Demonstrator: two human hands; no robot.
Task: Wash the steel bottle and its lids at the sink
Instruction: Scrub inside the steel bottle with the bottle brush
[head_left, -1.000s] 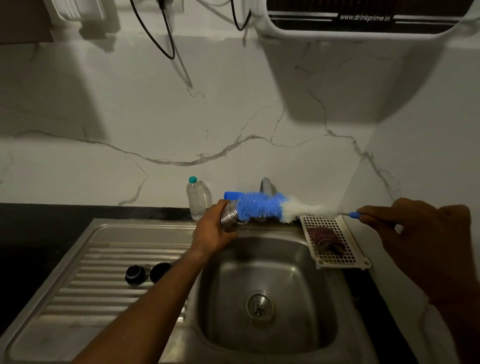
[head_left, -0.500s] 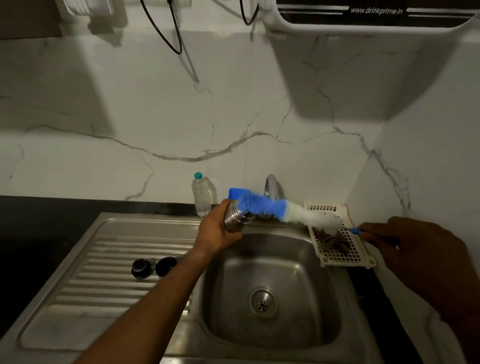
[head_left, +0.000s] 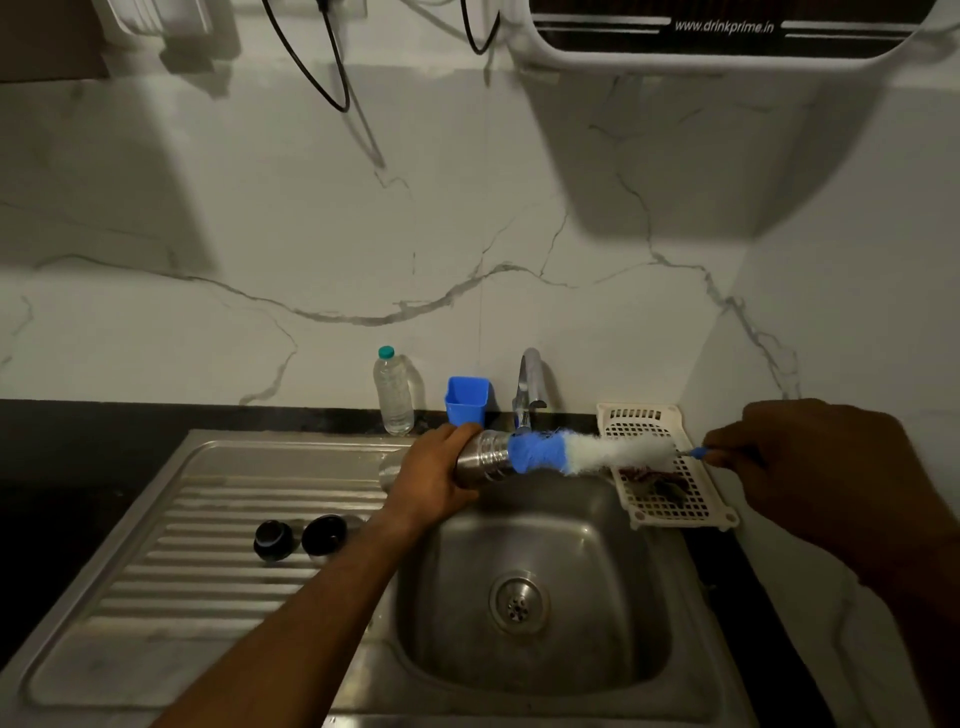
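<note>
left hand (head_left: 431, 480) grips steel bottle (head_left: 480, 457), frame centre | right hand (head_left: 810, 467) pinches brush (head_left: 587, 453) handle | bristles at bottle mouth

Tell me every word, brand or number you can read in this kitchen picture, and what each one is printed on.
"www.drinkprime.in": white letters on the dark front panel of the wall-mounted appliance at top right.
Clear plastic bottle by the wall: no readable label.
Steel bottle: no text visible on the part that shows.
Nothing else readable in this dim view.
</note>
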